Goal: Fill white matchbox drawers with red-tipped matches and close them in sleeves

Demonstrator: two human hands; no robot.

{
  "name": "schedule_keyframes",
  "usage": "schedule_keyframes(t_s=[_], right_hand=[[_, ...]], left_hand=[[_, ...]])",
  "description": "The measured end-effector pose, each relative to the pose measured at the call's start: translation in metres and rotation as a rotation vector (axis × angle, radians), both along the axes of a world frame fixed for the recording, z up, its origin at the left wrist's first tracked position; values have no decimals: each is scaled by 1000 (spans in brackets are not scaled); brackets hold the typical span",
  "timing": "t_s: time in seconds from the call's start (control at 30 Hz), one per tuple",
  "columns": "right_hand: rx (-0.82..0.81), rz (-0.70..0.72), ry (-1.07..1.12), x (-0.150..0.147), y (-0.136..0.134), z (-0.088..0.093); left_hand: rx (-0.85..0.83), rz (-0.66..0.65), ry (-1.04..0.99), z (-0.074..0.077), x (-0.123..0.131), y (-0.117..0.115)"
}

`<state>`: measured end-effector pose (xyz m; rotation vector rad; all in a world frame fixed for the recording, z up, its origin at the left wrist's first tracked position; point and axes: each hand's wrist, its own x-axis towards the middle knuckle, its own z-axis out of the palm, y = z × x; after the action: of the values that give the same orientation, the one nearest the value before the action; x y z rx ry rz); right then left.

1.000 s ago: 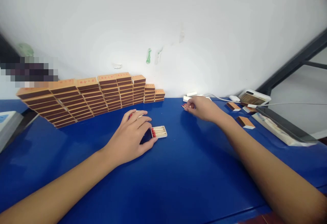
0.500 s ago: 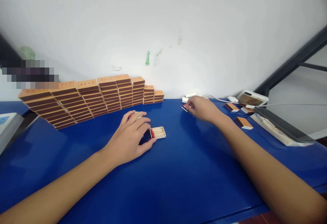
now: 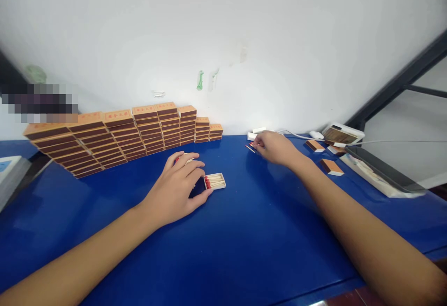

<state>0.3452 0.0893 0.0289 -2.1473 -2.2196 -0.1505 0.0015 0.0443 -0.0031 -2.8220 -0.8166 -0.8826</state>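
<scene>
My left hand (image 3: 176, 187) rests on the blue table with its fingers spread. Its thumb and index finger are at the near end of a small white matchbox tray (image 3: 219, 186) of red-headed matches. More red-headed matches (image 3: 184, 159) show in part beneath its other fingers. Farther right, near the wall, my right hand (image 3: 274, 146) is pinched at red-tipped matches (image 3: 252, 144), its fingertips partly hidden. One loose match (image 3: 250, 149) lies just left of those fingertips. White tray pieces (image 3: 258, 131) sit behind this hand.
Stacked matchboxes (image 3: 118, 131) form a stepped row along the wall on the left. On the right are loose matchboxes (image 3: 331, 167), a white device (image 3: 343, 133) with a cable (image 3: 296, 134), and a dark flat case (image 3: 387, 168) by a pale packet (image 3: 366, 175).
The view has shifted very slightly. Both hands keep nearly the same places, the left by the tray and the right at the loose matches.
</scene>
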Motion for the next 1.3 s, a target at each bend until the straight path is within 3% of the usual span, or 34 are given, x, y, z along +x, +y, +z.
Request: schedule_keyframes(t_s=[0.83,1.13,1.3], right_hand=[[21,-52,139,-4,1,0],[-24,-5,142,-4,3,-7],[-2,82,199,-16,-6,2]], left_hand=[[14,-8,8,0,0,0],[4,-6,-2,-2,0,1],[-1,-4,1,-1,0,1]])
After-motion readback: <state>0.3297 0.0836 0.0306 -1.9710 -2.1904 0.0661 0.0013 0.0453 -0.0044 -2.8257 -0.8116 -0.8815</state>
